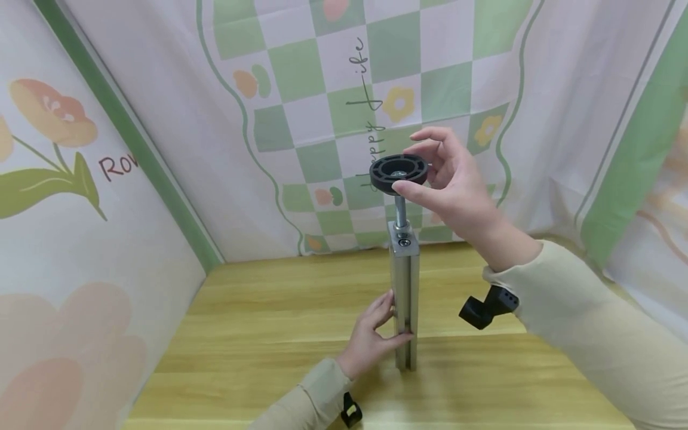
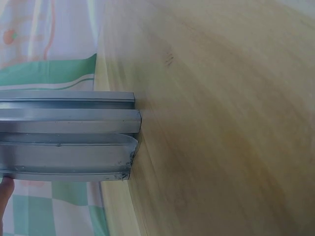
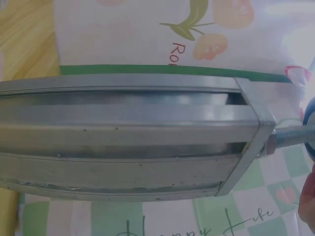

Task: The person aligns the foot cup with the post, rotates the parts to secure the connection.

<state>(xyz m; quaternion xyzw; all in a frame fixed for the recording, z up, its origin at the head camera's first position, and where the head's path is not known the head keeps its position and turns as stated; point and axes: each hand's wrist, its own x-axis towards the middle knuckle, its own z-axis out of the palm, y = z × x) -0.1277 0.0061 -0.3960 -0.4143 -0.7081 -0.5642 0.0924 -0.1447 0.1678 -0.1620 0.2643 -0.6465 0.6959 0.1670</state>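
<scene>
- Pinched the black round foot (image 1: 386, 180) by its rim in the right hand (image 1: 457, 185), with the thumb at the near edge.
- Clasped the metal profile (image 1: 405, 286) low down from its left side, between thumb and fingers of the left hand (image 1: 368, 343).
- Held the profile upright on the wooden tabletop (image 1: 258, 322), with its long axis vertical.
- Had the foot directly above, on a threaded stem (image 1: 400, 212) along that axis, nearer the right hand and well above the left.
</scene>
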